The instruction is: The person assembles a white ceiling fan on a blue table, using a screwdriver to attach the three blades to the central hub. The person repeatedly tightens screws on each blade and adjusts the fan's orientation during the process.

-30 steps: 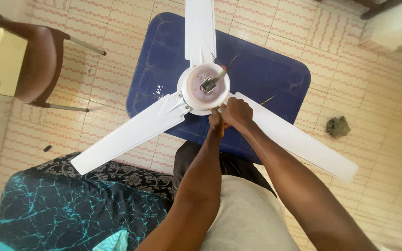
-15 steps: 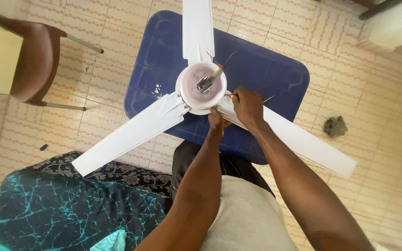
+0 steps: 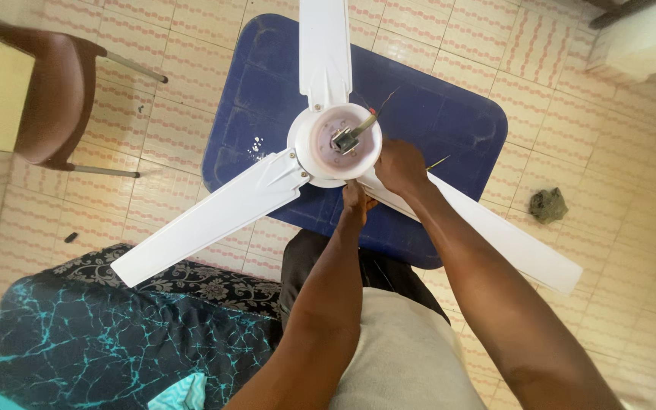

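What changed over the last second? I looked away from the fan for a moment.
The right hand slid from the hub's lower edge up along the root of the right blade. The left hand stayed under the hub; the fan barely shifted on the blue table.

My right hand (image 3: 400, 167) is cupped on the near edge of the white fan hub (image 3: 335, 144), at the root of the right blade (image 3: 495, 231). My left hand (image 3: 354, 199) sits just under the hub, fingers (image 3: 352, 188) pinched up against its rim. The fan lies on a blue tabletop (image 3: 434, 114), metal stem (image 3: 345, 138) and wires poking up from the middle. A brown chair (image 3: 55, 95) stands off left, a dark patterned cloth (image 3: 115, 334) near my legs.
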